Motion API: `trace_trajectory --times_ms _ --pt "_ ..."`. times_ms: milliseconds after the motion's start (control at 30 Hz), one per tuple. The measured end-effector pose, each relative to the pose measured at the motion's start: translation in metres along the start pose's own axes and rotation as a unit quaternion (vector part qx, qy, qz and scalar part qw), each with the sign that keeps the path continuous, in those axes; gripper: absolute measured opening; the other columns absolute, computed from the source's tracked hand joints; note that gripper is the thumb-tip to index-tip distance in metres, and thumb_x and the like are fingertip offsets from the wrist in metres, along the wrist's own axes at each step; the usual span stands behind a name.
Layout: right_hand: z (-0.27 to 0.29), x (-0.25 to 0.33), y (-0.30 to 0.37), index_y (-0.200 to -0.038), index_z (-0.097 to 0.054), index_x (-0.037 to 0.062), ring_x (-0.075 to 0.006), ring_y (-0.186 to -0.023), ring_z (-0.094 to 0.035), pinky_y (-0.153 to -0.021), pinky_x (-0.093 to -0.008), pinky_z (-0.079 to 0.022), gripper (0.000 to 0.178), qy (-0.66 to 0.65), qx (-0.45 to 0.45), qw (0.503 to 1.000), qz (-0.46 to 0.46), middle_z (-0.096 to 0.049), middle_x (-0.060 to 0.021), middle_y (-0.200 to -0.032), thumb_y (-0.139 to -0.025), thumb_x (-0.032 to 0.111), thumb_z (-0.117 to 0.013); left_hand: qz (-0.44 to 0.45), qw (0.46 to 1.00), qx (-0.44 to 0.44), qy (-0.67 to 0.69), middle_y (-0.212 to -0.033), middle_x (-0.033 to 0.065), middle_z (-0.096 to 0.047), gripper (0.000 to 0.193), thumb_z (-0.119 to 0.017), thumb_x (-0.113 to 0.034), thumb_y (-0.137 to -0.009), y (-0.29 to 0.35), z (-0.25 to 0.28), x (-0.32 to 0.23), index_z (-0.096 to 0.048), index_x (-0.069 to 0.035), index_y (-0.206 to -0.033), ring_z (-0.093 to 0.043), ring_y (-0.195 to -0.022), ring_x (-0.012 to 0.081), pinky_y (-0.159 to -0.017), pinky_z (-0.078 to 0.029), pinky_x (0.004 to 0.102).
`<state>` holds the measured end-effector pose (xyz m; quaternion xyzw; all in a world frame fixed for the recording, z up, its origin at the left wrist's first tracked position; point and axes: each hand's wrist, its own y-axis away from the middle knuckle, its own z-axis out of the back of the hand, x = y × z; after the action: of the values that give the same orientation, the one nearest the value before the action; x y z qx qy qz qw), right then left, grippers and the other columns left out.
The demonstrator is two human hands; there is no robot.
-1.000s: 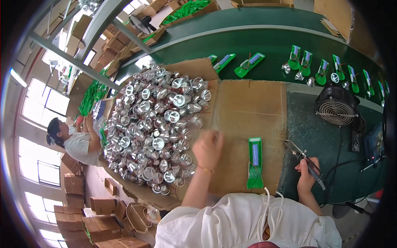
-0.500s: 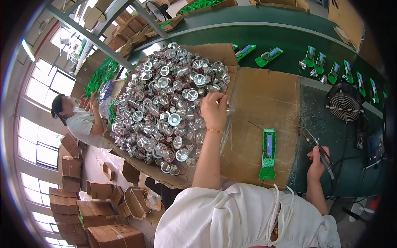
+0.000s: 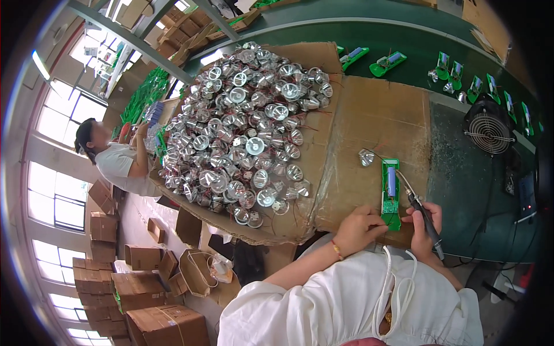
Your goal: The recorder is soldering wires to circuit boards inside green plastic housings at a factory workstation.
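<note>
On the brown cardboard lies a green flashlight housing (image 3: 390, 199) holding a blue cylindrical battery (image 3: 392, 182) and a small green circuit board (image 3: 390, 206). My left hand (image 3: 358, 232) is closed at its lower end, fingertips on the left edge. In my right hand (image 3: 426, 225) is a soldering iron (image 3: 424, 216), gripped like a pen. Its bent tip reaches over the housing's upper right side, by the battery's top; whether it touches is hard to tell. A silver reflector (image 3: 366, 157) with a thin wire sits just left of the housing's top.
A big heap of wired silver reflectors (image 3: 242, 132) fills an open cardboard box at left. Along the green bench's far side lie several green housings (image 3: 388, 63). A round-grilled fan (image 3: 489, 131) stands at right. Across the heap, a person (image 3: 118, 158) works.
My left hand has come from the heap to the housing's lower end, and a reflector now lies beside the housing. My right hand has brought the soldering iron left, over the housing.
</note>
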<state>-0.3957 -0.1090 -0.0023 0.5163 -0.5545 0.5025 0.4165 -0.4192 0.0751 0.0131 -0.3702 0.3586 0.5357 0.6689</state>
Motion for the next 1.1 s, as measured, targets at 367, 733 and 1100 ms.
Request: trace_trajectory --times_ms 367,733,1100 --pt "-0.004 0.007 -0.038 -0.103 -0.044 -0.0013 -0.0141 -0.079 -0.056 -0.064 -0.0264 -0.051 0.022 -0.010 -0.100 0.991 0.092 -0.053 -0.0108 -0.092 -0.088 0.014 -0.051 0.042 0.996 -0.076 0.007 -0.075 0.0078 -0.057 0.013 -0.064 -0.015 -0.078 -0.039 0.026 0.019 -0.065 -0.002 -0.079 -0.054 -0.062 0.0155 -0.055 -0.043 0.0275" --pt "0.033 -0.003 0.003 -0.096 -0.045 0.0004 -0.0104 -0.064 -0.051 -0.058 -0.0217 -0.041 0.017 0.098 -0.036 0.993 0.054 -0.053 -0.0079 -0.076 -0.084 0.009 -0.054 0.099 0.991 -0.079 0.039 -0.063 0.0109 -0.060 0.017 -0.062 -0.017 -0.080 -0.035 0.028 0.020 -0.065 0.000 -0.082 -0.054 -0.056 0.0140 -0.053 -0.042 0.0284" --pt "0.027 -0.003 -0.003 -0.096 -0.047 -0.0007 -0.0096 -0.065 -0.049 -0.059 -0.0217 -0.039 0.015 0.130 -0.039 0.990 0.041 -0.052 -0.0049 -0.072 -0.086 0.010 -0.050 0.007 0.992 -0.122 -0.031 -0.062 0.0121 -0.058 0.013 -0.064 -0.016 -0.074 -0.033 0.012 0.019 -0.064 -0.004 -0.067 -0.054 -0.062 0.0288 -0.059 -0.043 0.0378"
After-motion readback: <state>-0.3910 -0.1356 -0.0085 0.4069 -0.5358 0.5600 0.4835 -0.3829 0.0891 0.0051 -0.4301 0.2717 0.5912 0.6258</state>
